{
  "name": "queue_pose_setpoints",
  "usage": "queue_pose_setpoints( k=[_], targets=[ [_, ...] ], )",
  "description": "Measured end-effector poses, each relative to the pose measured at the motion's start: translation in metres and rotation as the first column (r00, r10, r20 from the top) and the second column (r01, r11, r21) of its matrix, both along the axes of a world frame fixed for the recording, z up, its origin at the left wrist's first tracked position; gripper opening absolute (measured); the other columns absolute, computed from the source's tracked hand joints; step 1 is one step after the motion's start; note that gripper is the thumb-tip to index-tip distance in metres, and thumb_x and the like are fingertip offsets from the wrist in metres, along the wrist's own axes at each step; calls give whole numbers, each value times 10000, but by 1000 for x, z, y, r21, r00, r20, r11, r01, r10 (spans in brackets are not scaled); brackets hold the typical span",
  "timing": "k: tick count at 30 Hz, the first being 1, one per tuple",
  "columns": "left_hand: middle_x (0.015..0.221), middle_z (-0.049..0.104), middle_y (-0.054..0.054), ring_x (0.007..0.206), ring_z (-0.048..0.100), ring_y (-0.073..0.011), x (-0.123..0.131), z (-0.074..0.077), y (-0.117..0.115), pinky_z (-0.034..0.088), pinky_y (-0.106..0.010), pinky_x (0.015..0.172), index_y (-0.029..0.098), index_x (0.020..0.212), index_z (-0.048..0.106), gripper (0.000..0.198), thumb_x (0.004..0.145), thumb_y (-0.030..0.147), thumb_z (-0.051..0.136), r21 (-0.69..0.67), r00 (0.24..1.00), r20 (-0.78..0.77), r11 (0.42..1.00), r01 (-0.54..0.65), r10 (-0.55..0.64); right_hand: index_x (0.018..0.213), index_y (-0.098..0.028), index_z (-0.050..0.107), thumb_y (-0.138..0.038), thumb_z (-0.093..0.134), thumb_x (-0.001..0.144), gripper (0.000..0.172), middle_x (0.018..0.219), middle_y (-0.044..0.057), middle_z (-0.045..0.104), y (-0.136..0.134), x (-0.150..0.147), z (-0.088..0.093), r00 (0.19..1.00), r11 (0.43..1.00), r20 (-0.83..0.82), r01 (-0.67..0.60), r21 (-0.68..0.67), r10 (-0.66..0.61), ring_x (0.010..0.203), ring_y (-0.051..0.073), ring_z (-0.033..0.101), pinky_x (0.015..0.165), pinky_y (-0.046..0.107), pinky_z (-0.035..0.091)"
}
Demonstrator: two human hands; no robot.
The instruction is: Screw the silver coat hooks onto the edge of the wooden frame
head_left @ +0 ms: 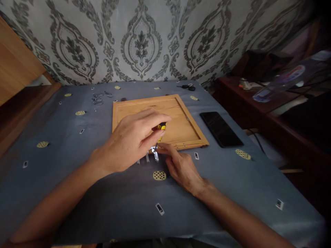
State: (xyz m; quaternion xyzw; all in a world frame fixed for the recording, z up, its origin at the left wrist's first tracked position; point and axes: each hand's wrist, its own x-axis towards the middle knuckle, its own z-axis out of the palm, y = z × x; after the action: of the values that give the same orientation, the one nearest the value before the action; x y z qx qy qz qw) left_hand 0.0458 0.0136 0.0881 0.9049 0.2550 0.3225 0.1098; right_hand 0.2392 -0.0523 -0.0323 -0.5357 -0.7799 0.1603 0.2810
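Note:
My left hand [134,137] is closed on a short screwdriver [161,126] with a yellow and black handle, held upright with its shaft pointing down. Its tip meets a shiny metal hook [156,155] at the near edge of a framed wooden panel [172,119], which lies flat on the cloth. Two more hooks stick out from that edge, partly behind my left hand. The fingers of my right hand [184,168] press in against the metal hook from the right, close to the screwdriver tip; the exact contact is partly hidden.
Several loose metal hooks [97,99] lie at the back left of the blue patterned cloth [64,151]. Black scissors [190,87] lie at the back, and a dark phone [221,129] right of the panel. A plastic bottle [289,77] is on the dark furniture at right.

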Motion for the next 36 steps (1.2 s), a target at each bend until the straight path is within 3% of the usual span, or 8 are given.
queue_pose_setpoints(
  k=[10,16,22,27,36],
  targets=[
    [897,677,-37,764,654,-149,1,-8,2,475,-257,646,138,1122,670,182,960,191,604,129,999,-26,991,-38,41,1299,-192,504,-43,376,857,484,1072,61,798,1,0,-2,999,999,33,5,33,-6,855,212,783,772,344,625],
    [958,709,-39,872,672,-155,-3,0,1,503,-273,775,157,1140,673,218,955,111,569,66,997,-79,998,-11,16,1302,-212,492,-32,390,851,496,1048,39,805,2,0,-3,1000,999,25,8,45,-9,841,207,784,760,319,614],
    [962,706,-51,801,675,-165,-1,-6,0,500,-290,697,144,1184,669,245,953,214,628,100,996,-67,994,-49,56,1290,-223,488,-48,383,875,462,1041,41,804,2,0,-5,999,998,33,13,55,-15,847,212,782,748,330,608],
    [902,693,-25,801,677,-155,-1,-6,0,477,-258,659,164,1124,699,203,932,149,637,136,998,-39,989,-48,54,1282,-213,487,-35,382,848,480,1060,35,802,2,0,-4,999,998,47,3,56,-6,831,220,784,732,340,611],
    [1001,734,-42,866,683,-174,-2,-1,-3,489,-284,746,156,1099,652,172,928,161,639,18,996,-85,999,-28,29,1272,-220,498,-27,388,845,481,1076,27,799,2,-1,-3,1000,998,13,-9,67,8,879,215,784,766,325,606]
  ],
)
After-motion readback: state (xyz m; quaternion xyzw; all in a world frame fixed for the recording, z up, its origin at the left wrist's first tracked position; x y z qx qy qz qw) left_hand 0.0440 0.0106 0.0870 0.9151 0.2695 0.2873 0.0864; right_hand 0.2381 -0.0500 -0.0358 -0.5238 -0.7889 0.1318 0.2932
